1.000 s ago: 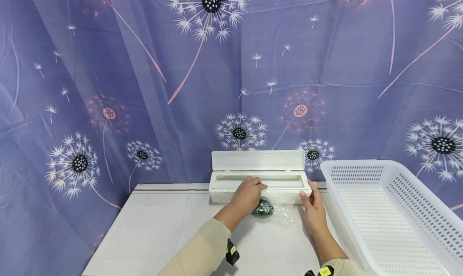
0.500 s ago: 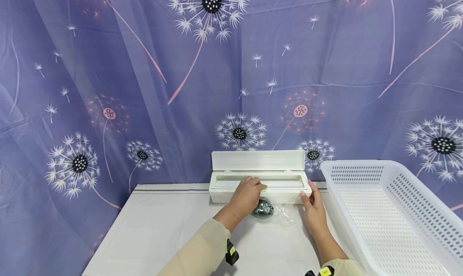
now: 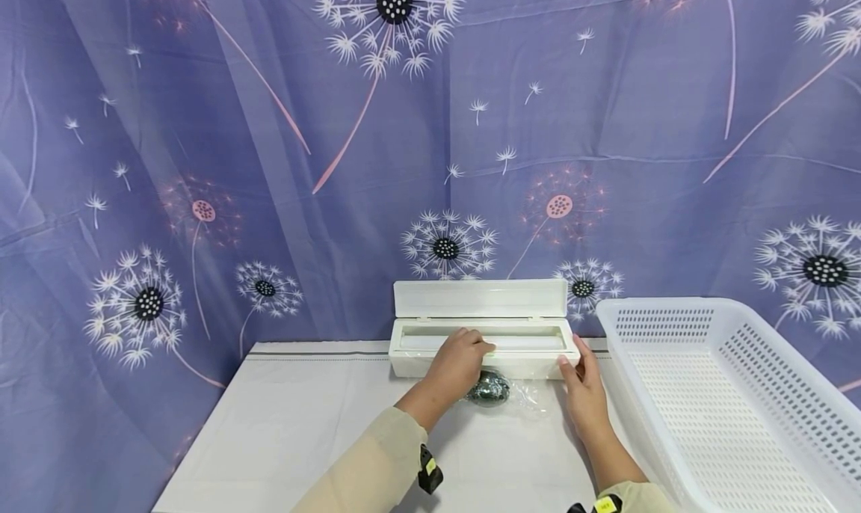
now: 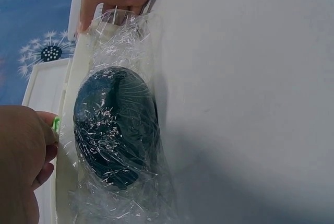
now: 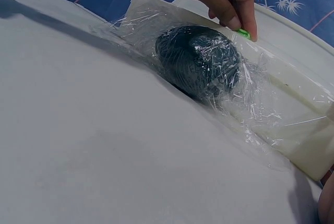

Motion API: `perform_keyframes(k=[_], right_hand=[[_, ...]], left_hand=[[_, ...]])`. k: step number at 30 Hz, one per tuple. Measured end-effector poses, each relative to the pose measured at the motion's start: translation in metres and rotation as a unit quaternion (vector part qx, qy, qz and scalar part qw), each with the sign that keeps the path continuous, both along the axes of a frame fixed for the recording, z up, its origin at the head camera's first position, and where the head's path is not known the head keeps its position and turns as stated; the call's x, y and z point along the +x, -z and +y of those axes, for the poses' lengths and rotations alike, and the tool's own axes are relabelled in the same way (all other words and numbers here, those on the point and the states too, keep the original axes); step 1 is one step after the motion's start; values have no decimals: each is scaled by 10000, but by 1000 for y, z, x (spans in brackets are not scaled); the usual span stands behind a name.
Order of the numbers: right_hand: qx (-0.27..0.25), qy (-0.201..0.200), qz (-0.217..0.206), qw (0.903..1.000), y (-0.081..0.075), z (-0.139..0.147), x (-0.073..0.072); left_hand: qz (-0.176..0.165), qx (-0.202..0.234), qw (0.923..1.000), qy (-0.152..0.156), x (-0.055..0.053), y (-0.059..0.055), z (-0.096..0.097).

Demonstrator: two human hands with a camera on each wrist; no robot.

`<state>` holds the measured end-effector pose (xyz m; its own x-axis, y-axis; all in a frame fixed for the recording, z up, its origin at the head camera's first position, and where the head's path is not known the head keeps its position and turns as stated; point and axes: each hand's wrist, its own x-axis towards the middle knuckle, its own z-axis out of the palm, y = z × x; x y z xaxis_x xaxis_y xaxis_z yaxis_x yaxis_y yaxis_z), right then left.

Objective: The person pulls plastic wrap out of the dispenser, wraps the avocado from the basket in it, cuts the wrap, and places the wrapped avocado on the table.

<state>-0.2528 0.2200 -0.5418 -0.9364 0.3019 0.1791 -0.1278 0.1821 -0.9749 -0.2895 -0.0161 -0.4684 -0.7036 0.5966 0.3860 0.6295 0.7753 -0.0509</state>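
Note:
A white cling film dispenser lies at the back of the table, its lid raised and a pale roll inside. My left hand pinches a small green slide cutter on the box's front rim. At the box's right end my right hand grips the corner, thumb in front and fingers behind. Against the front wall sits a dark green, smooth oval thing, covered by crinkled clear film that spreads past it on both sides. My left hand partly hides the roll in the head view.
A white perforated plastic basket stands to the right, close to my right forearm. Behind the table, with its white cover, hangs a purple dandelion-print curtain, right behind the raised lid.
My left hand has shifted very slightly left along the box's front rim. The right hand, the box and the film-covered thing have stayed in place.

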Motion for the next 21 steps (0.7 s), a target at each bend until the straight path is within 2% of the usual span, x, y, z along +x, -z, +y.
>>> perform_keyframes(k=[14, 21], right_hand=[[-77, -67, 12, 9999, -2, 0, 1], [-45, -17, -2, 10000, -2, 0, 1]], left_hand=[[-128, 93, 9999, 16, -1, -1, -1], [102, 194, 9997, 123, 0, 1, -4]])
